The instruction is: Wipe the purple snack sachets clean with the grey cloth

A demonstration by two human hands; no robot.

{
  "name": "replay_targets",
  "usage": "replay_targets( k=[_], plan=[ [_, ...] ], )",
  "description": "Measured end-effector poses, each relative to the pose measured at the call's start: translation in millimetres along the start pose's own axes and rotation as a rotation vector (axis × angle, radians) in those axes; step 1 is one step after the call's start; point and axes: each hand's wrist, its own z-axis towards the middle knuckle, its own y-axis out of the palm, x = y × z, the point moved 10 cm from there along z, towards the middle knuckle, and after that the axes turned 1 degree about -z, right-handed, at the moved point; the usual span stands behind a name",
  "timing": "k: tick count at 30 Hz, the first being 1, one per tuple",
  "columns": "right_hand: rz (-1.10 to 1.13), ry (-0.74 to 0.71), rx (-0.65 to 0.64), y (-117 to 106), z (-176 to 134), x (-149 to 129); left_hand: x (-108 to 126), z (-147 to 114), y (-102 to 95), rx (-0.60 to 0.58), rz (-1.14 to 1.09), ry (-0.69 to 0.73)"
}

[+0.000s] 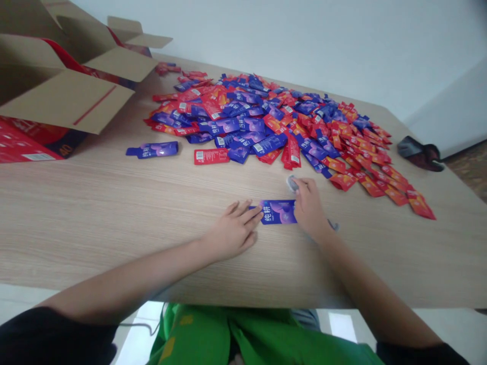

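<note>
A purple pouch [280, 212] with white lettering and round fruit printed on it lies flat on the table in front of me. My left hand [234, 230] is open, its fingers stretched out and the tips resting on the pouch's narrow left end. My right hand [310, 208] is closed at the pouch's right end and covers part of it. Between its thumb and fingers it pinches a greyish-white wad [292, 183], perhaps cloth. Something grey also shows by the right wrist; I cannot tell whether it is the same piece.
A large heap of red and purple pouches [243, 116] spreads behind my hands. One purple pouch [152, 150] and one red pouch [211, 156] lie at its front. Open cardboard boxes [57, 101] stand at left. A dark object [420, 153] is at right, near the wall [304, 40].
</note>
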Motion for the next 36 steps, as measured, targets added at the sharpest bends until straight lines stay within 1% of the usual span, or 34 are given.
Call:
replay_targets(
  k=[2, 4, 6, 7, 9, 12, 15, 17, 18, 20, 22, 23, 24, 26, 28, 29, 31, 33, 36],
  plan=[
    [0.050, -0.071, 0.002, 6.5, 8.0, -32.7, 2.1, 0.7, 1.5, 0.002, -0.005, 0.008],
    [0.008, -0.139, -0.094, 29.4, 10.9, -60.7, 2.4, 1.2, 2.5, 0.004, 0.008, -0.004],
    [-0.076, -0.166, -0.198, 53.9, 8.6, -72.0, 2.5, 1.3, 3.3, -0.002, 0.025, -0.016],
    [-0.116, -0.161, -0.223, 61.6, 6.6, -70.6, 2.6, 1.4, 3.4, -0.005, 0.031, -0.021],
    [-0.176, -0.127, -0.209, 64.4, 3.0, -56.8, 2.8, 1.6, 3.2, -0.010, 0.040, -0.029],
    [-0.216, -0.053, -0.130, 48.9, -3.1, -20.5, 3.0, 2.3, 2.5, -0.013, 0.046, -0.036],
    [-0.202, 0.028, -0.073, 29.3, -8.9, 18.3, 2.6, 2.9, 2.2, -0.013, 0.049, -0.041],
    [-0.150, 0.067, -0.044, 18.3, -9.5, 34.0, 2.6, 3.1, 2.1, -0.012, 0.060, -0.041],
    [-0.108, 0.080, -0.027, 13.5, -8.2, 36.6, 2.9, 3.2, 2.3, -0.015, 0.068, -0.038],
    [-0.012, 0.089, 0.028, 4.7, -2.3, 29.0, 3.4, 3.3, 3.2, -0.024, 0.083, -0.034],
    [0.066, 0.052, 0.075, 1.9, 5.8, 4.7, 3.9, 3.4, 3.9, -0.028, 0.094, -0.031],
    [0.089, 0.011, 0.072, 5.4, 10.0, -12.2, 3.7, 3.4, 4.1, -0.027, 0.098, -0.031],
    [0.099, -0.039, 0.050, 12.4, 13.7, -30.0, 3.4, 3.4, 4.1, -0.024, 0.101, -0.032],
    [0.072, -0.135, -0.070, 37.1, 17.8, -60.8, 1.9, 3.3, 4.4, -0.023, 0.103, -0.037],
    [0.010, -0.180, -0.199, 63.1, 17.1, -73.9, 0.3, 3.4, 5.2, -0.032, 0.097, -0.040],
    [-0.022, -0.175, -0.234, 71.6, 16.3, -72.3, -0.2, 3.5, 5.6, -0.038, 0.091, -0.038],
    [-0.071, -0.132, -0.238, 76.4, 15.1, -58.4, -0.6, 3.8, 5.6, -0.047, 0.078, -0.033],
    [-0.099, -0.098, -0.193, 69.3, 12.9, -39.8, -0.1, 4.2, 5.2, -0.054, 0.070, -0.029],
    [-0.131, -0.086, -0.150, 52.3, 5.4, -14.3, 1.1, 4.7, 5.2, -0.065, 0.068, -0.031]
  ],
)
